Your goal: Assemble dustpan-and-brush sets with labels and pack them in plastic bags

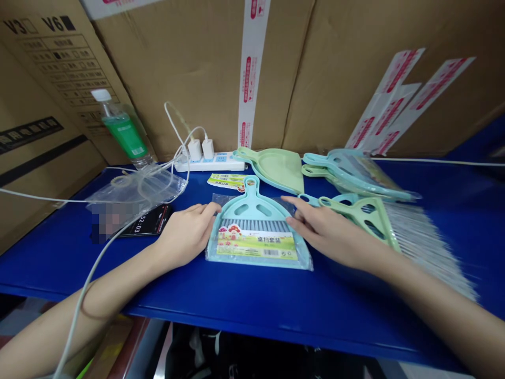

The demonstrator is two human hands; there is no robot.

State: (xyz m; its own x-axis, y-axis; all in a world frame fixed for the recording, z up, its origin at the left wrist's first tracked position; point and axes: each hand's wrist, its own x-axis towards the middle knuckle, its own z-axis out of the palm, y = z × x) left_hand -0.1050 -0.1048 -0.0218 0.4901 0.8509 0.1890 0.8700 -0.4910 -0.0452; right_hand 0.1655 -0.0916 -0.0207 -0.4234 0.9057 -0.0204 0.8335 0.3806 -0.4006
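A light blue brush and dustpan set (257, 231) in a clear bag with a printed label lies on the blue table (252, 300), straight in front of me. My left hand (185, 234) rests at its left edge, fingers curled loosely and touching the bag. On the set's right edge lies my right hand (327, 231), its fingers stretched flat against the bag. Neither hand lifts it.
Green dustpan (281, 167), a stack of blue and green dustpans (355, 171) and loose brushes (394, 226) lie to the right. A power strip (209, 162), a bottle (124, 130), empty clear bags (138, 190), a phone (148, 221) and a loose label (226, 181) sit left and behind. Cardboard boxes (197, 63) form the back wall.
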